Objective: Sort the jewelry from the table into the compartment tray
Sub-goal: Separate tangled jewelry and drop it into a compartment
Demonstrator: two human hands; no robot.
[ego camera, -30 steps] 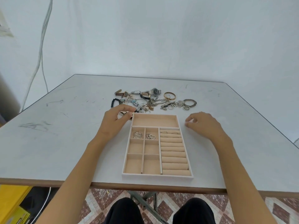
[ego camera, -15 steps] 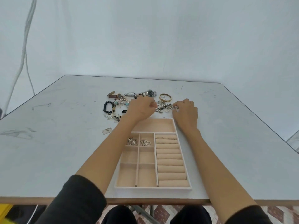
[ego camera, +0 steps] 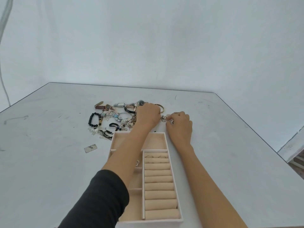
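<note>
A silver chain (ego camera: 164, 118) is pinched by the curled right hand (ego camera: 180, 127) just beyond the tray (ego camera: 165, 139), seemingly to free it from the jewelry pile (ego camera: 115, 118) on the tabletop (ego camera: 49, 145); whether the left hand (ego camera: 148, 115) grips anything cannot be told.

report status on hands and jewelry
Right hand pinches silver piece beyond tray. Left hand at its other end, grip hidden. Pile mostly unsorted; left forearm over tray.

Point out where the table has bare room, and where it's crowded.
Bare: table right of the right hand and compartment tray; left of the tray past the silver slip. Crowded: jewelry pile and left hand behind the tray.
</note>
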